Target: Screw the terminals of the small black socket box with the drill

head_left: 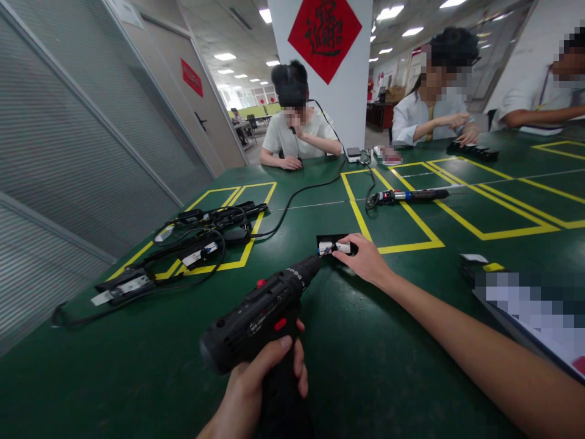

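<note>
My left hand (260,384) is wrapped round the grip of a black cordless screwdriver (260,314). Its bit points at a small black part with a white label (333,246) lying on the green table (365,366). My right hand (363,259) rests on the right end of that part, fingers pinching it and holding it down. The bit's tip meets the part just left of my fingertips.
A pile of black parts and cables (192,241) lies to the left. A corded electric screwdriver (406,196) lies inside yellow tape marks further back. A dark tray (484,268) sits at the right. Three people sit at the far side.
</note>
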